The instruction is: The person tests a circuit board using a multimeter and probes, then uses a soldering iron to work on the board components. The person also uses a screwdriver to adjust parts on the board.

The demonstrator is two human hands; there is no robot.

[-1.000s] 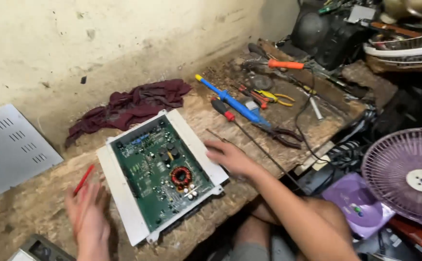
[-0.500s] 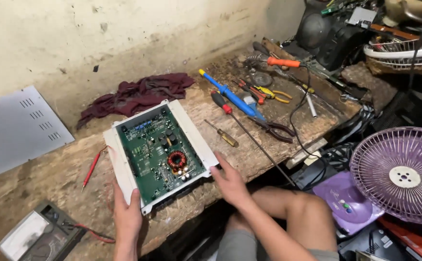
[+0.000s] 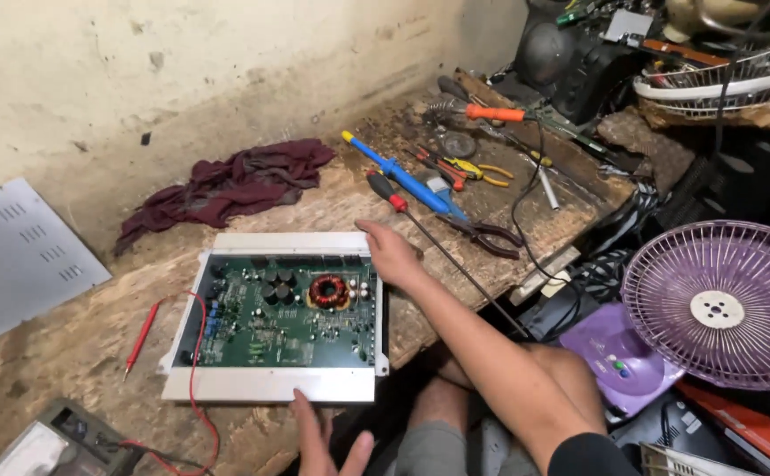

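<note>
Both hands, right hand (image 3: 391, 253) and left hand (image 3: 325, 441), are laid flat, fingers spread, on the white frame edges of the open amplifier (image 3: 279, 317); rigid, weighty, fragile board avoided.

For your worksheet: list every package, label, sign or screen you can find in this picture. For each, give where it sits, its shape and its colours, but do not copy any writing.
Meter screen: bottom left corner of the bench, pale grey rectangle set in a dark, grimy meter case, partly cut off by the frame.
No packages, signs or readable labels show elsewhere; the green circuit board in its white case carries only small markings too fine to tell.
</note>
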